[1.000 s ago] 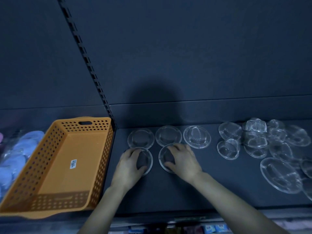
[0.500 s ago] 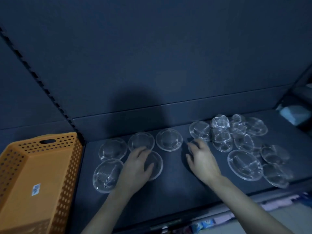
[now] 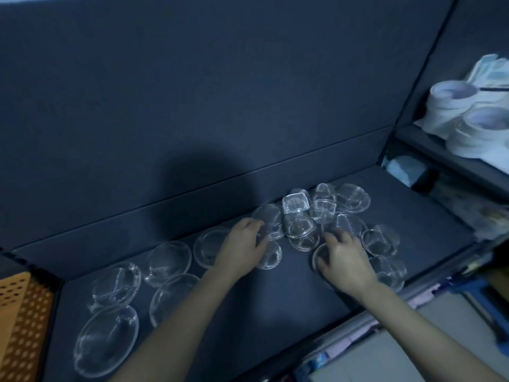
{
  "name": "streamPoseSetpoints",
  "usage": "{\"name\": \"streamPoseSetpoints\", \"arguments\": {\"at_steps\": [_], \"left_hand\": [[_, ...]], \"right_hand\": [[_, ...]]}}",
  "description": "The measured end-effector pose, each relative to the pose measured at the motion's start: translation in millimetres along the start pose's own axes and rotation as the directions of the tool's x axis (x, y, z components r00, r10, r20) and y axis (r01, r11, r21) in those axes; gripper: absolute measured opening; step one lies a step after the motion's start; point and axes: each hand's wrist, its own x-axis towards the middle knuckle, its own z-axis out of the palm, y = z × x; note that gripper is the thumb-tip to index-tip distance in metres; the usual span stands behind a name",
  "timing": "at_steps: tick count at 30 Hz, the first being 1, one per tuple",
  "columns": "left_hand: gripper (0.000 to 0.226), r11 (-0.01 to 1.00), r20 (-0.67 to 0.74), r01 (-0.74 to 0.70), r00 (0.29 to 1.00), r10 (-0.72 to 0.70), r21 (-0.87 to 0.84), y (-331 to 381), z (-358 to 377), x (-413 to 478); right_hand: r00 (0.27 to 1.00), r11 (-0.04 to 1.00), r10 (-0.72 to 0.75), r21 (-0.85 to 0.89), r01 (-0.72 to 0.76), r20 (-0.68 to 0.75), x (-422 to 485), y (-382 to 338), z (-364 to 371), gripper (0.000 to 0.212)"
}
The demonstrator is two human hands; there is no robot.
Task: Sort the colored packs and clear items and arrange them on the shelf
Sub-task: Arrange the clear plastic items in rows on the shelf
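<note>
Clear items [image 3: 300,216]: both hands have shifted right, off the laid-out dishes [image 3: 168,260] and into the unsorted heap, so the next pick looks to be starting. Left hand [image 3: 242,249] bends over a small dish [image 3: 272,255], grip unclear. Right hand [image 3: 344,260] lies spread and relaxed on a flat dish [image 3: 316,256], gripping nothing. The heap touches the fingertips, mid shelf [image 3: 275,312]; orange basket [image 3: 24,321] far left.

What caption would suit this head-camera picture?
Left hand and right hand rest on clear plastic items scattered across a dark shelf beside an orange basket.
</note>
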Motion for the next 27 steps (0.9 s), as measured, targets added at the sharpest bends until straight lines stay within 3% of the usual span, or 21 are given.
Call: {"name": "streamPoseSetpoints", "arguments": {"at_steps": [6,13,18,24,27], "left_hand": [[0.06,0.989,0.141,0.138,0.979,-0.144,0.054,10,17,52],[0.066,0.974,0.255,0.174,0.945,-0.207,0.148,16,27,85],[0.057,0.968,0.199,0.192,0.954,-0.223,0.165,16,28,87],[0.06,0.975,0.12,0.154,0.977,-0.174,0.162,18,13,80],[0.062,0.977,0.049,0.177,0.982,-0.184,0.117,21,9,72]], "right_hand": [[0.969,0.999,-0.043,0.016,0.04,0.244,4,26,-2,0.072],[0.979,0.979,-0.086,0.197,0.049,0.183,15,35,-10,0.06],[0.977,0.959,-0.133,0.27,0.085,0.167,23,40,-20,0.058],[0.973,0.933,-0.188,0.333,0.134,0.133,26,38,-31,0.042],[0.965,0.926,-0.217,0.344,0.155,0.148,25,36,-34,0.044]]}}
